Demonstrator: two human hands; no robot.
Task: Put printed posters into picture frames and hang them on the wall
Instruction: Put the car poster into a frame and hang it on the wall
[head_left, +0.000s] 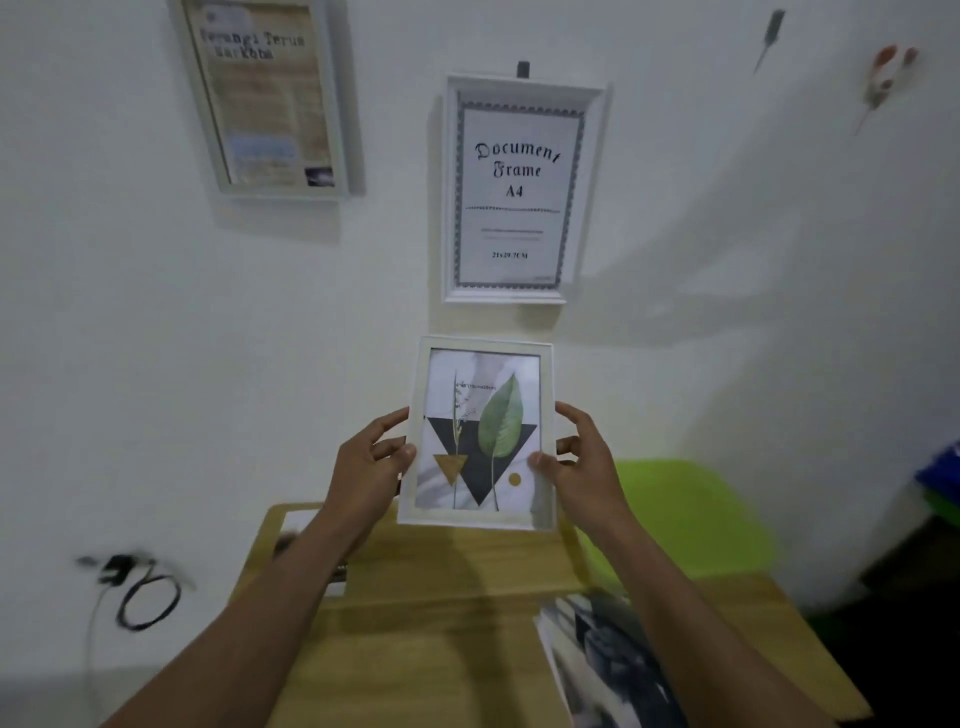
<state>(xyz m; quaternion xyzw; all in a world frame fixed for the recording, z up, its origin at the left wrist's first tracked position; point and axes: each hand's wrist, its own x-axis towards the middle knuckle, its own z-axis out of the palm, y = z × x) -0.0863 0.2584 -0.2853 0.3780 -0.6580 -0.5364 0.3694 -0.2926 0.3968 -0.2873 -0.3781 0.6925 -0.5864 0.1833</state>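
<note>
White-framed leaf-and-triangle print in our grip, upright, facing us, held before white wall, over far edge of light wooden table. Our left hand grasps frame's left side, thumb on front. Our right hand grasps right side, thumb on glass. Just above, on wall, we see white A4 document frame hanging. Up left, second white frame with tan poster. Stack of grey printed posters at table's near right edge. Green plastic chair beyond right edge.
</note>
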